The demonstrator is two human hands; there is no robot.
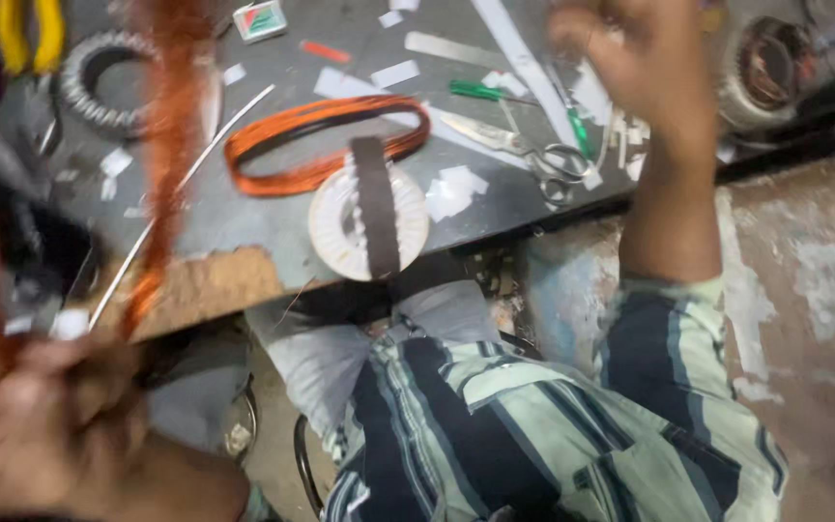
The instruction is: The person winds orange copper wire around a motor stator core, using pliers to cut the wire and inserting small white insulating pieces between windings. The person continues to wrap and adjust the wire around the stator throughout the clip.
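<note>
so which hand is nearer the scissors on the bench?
Right. The right hand is raised just above and right of the scissors, not touching them. The left hand is far off at the lower left, gripping blurred copper wire.

Your left hand (26, 425) grips glossy copper wire (161, 145). The scissors (519, 145) are shiny metal, the table (244, 208) is matt grey with a rough, chipped edge. White paper scraps (393, 74) lie there.

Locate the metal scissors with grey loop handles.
In the head view, the metal scissors lie flat on the grey table, right of the orange wire coil, below the raised right hand.
</note>
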